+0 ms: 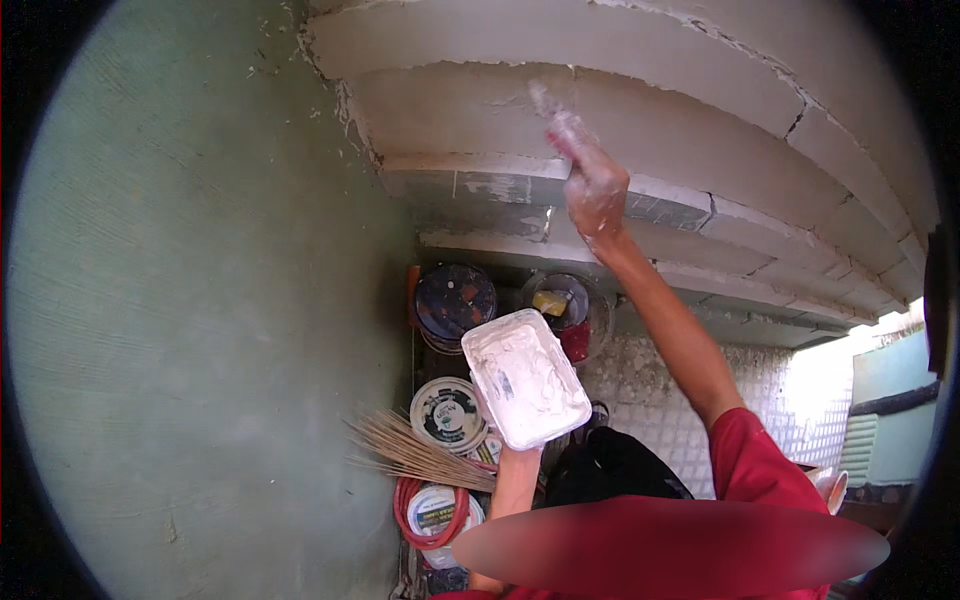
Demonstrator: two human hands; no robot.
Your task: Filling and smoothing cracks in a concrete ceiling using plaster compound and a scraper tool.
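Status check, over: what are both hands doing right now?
Left hand under white putty tray. Right hand raised, pressing a putty-covered tool against the stepped ledge. Nothing blocking.

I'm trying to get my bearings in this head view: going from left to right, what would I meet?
Green wall → straw broom → white tray of plaster held up by the left hand → right hand, white with plaster, pressed to the stepped plaster ledges → red sleeve.

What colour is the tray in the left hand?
White, smeared with white plaster: the tray held up by the left hand, shown in the head view.
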